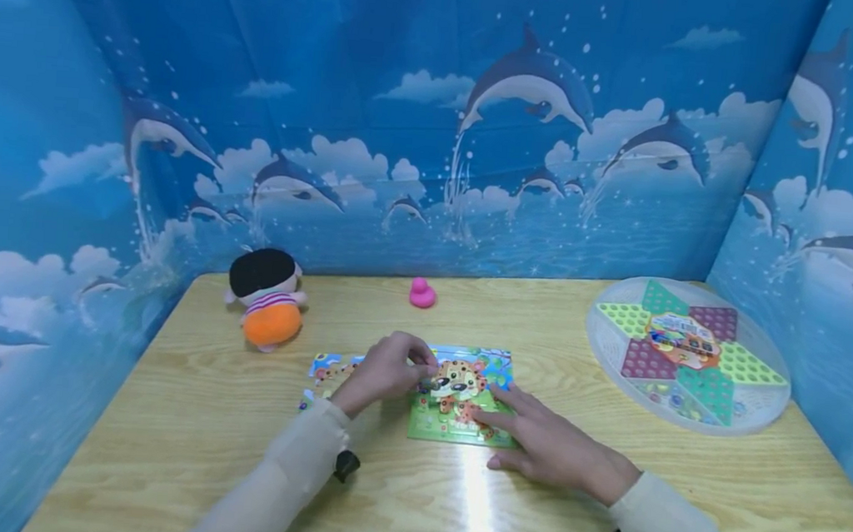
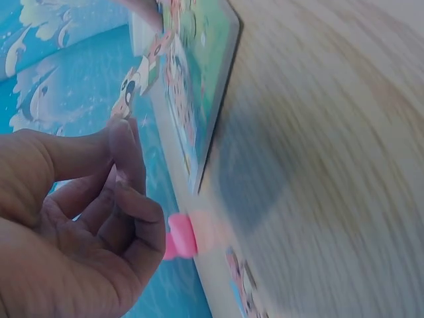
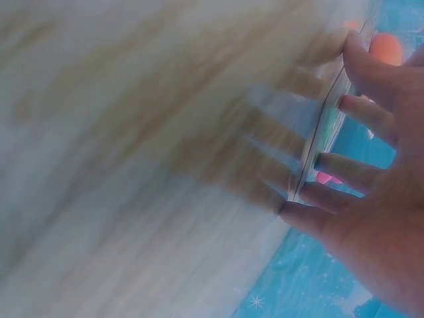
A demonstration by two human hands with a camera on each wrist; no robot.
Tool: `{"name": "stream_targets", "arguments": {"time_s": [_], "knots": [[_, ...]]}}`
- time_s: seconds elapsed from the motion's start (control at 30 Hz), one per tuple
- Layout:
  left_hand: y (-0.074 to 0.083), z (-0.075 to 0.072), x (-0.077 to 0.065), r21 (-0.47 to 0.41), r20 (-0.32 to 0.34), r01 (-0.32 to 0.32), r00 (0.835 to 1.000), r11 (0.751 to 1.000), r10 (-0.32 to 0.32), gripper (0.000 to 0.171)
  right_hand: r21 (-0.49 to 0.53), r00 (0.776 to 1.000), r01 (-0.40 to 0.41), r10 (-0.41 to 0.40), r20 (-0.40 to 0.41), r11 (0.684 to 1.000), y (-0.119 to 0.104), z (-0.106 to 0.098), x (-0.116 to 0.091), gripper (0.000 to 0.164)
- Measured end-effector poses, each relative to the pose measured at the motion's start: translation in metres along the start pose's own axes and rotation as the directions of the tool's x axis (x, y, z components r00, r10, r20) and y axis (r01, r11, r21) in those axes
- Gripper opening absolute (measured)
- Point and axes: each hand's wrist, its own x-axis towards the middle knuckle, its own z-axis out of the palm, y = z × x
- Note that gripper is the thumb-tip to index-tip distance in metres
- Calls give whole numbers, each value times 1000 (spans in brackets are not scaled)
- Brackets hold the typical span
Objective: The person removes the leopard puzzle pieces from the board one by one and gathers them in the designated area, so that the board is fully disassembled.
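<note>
My left hand [image 1: 392, 368] pinches a spotted puzzle piece [image 2: 126, 96] between thumb and index finger, above the left side of a green puzzle board [image 1: 425, 423]. The board carries a picture of spotted animals and lies flat on the table. In the left wrist view the piece is tilted and raised off the table. My right hand [image 1: 544, 438] rests its spread, fairly straight fingers on the board's right side and edge. Left of the board lies a second picture sheet or group of pieces [image 1: 324, 371], partly hidden behind my left hand and forearm.
On the wooden table [image 1: 231, 451], a doll in orange shorts [image 1: 271, 325] lies back left and a pink rubber duck [image 1: 422, 293] stands at the back. A round Chinese checkers board [image 1: 614, 360] lies at the right. Dolphin-printed curtains [image 1: 384, 45] wall the back and sides.
</note>
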Motion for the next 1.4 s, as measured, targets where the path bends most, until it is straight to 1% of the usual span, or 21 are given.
{"name": "stream_targets", "arguments": {"time_s": [0.13,0.3,0.4,0.57,0.63,0.93,1.1,1.2,1.3,1.37,1.4], "knots": [[-9,-10,-6,-13,-7,6,1000,1000,-6,5,-3,1000,-2,2,0,1000,1,1,0,62],[-21,-23,-14,-3,-45,39,998,999,-39,6,-1,1000,3,-3,-6,1000,1,1,-1,62],[-27,-30,-19,3,-60,67,996,998,-66,7,6,1000,0,0,-5,1000,1,1,-1,62],[-36,-41,-29,-16,-56,140,988,990,-141,5,5,1000,-2,2,-7,1000,0,0,-1,62],[-40,-45,-33,-21,-54,157,986,987,-157,4,4,1000,0,0,-6,1000,0,1,-1,62],[-58,-60,-44,-11,-29,138,990,990,-138,4,9,1000,8,-8,-6,1000,2,2,-2,62],[-66,-66,-50,-15,-17,91,996,996,-91,4,11,1000,8,-8,-9,1000,2,2,-2,62],[-70,-69,-53,7,-11,63,998,998,-63,5,10,1000,10,-10,-8,1000,3,2,-2,62],[-72,-70,-55,21,-2,81,997,996,-81,7,10,1000,25,-25,-7,1000,4,2,-2,62],[-73,-70,-56,25,7,108,994,994,-108,9,12,999,39,-39,-8,999,4,1,-2,61],[-73,-70,-56,18,7,134,991,991,-134,9,12,999,45,-45,-9,999,4,1,-2,61]]}}
